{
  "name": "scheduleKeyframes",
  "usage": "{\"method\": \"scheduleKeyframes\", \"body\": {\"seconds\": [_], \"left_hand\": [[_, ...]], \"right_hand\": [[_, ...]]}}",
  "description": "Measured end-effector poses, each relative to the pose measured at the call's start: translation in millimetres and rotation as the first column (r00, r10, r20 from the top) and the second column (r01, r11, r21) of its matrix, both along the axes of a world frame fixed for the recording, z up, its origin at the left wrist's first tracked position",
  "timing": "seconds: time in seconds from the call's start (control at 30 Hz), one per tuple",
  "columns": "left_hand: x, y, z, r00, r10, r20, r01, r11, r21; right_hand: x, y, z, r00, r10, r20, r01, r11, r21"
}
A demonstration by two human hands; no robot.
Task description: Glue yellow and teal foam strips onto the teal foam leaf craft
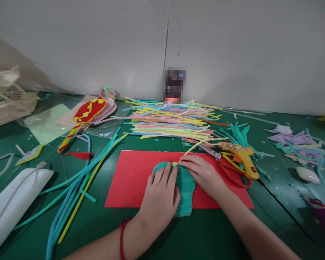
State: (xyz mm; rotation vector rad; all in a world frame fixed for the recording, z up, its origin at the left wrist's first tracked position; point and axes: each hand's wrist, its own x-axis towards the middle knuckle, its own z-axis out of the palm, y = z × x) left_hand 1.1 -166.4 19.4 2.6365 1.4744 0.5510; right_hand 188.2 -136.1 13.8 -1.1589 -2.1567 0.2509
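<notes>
A ribbed teal panel of pipe cleaners laid side by side [186,193] lies on a red sheet [130,173], its lower end past the sheet's near edge. Spread over the panel's left part, my left hand [161,191] rests with fingers extended, their tips at its top edge. My right hand [202,173] is closed in a pinch at that edge on a pale yellow pipe cleaner [196,145], whose free end sticks up to the right. A short yellow part of it [174,164] shows between the hands. My right fingertips hide the exact pinch point.
Many coloured pipe cleaners [170,122] lie in rows behind the sheet. Red-handled scissors [233,175] and a yellow glue gun [243,159] with a black cord sit at right. A red fan-shaped craft [89,110], loose stems [78,184] and a white case [18,202] are left.
</notes>
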Motion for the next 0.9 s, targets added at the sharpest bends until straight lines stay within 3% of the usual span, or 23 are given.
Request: {"method": "scheduleKeyframes", "body": {"seconds": [0.23, 0.53, 0.9], "left_hand": [[-13, 23, -1.3, 0.958, 0.097, 0.270, -0.057, 0.986, -0.154], [-15, 30, 5.6, 0.905, 0.166, 0.392, -0.037, 0.948, -0.316], [-20, 26, 18.5, 0.890, 0.112, 0.442, -0.012, 0.975, -0.224]], "right_hand": [[-1, 7, 1.4, 0.998, -0.043, 0.042, 0.039, 0.996, 0.085], [2, 7, 5.5, 0.997, 0.018, 0.071, -0.026, 0.993, 0.115], [-1, -15, 26.8, 0.987, -0.047, 0.155, 0.005, 0.964, 0.264]]}}
